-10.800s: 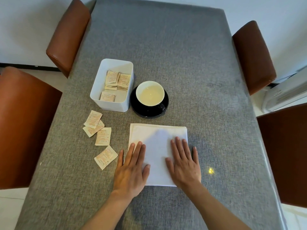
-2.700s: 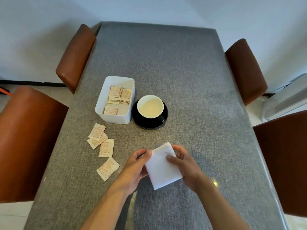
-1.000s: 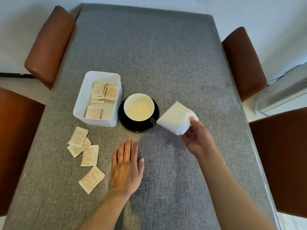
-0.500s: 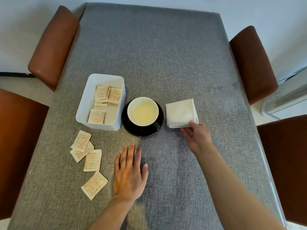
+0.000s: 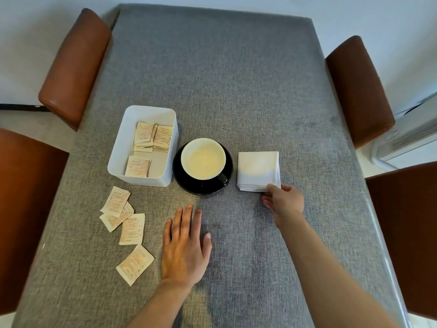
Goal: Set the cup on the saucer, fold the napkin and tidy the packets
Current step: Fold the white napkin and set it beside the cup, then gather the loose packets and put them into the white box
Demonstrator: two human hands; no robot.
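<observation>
A cream cup [image 5: 203, 158] stands on the black saucer [image 5: 189, 183] in the middle of the grey table. To its right lies the white napkin [image 5: 258, 171], folded into a small square and flat on the cloth. My right hand [image 5: 285, 202] touches the napkin's near right corner with its fingertips. My left hand [image 5: 184, 245] rests flat on the table, fingers apart, holding nothing. Several loose beige packets [image 5: 123, 223] lie scattered to the left of that hand. More packets sit inside the white box [image 5: 118, 162] left of the saucer.
Brown leather chairs stand around the table: two on the left [image 5: 73, 67] and two on the right [image 5: 357, 91]. A white appliance [image 5: 409, 136] sits on the floor at the far right. The table's far half [image 5: 217, 67] carries bare cloth.
The napkin has gone from being held in the air beside the cup to lying flat right of the saucer. My right hand's grip has slackened to a touch at the corner. My left hand has stayed flat.
</observation>
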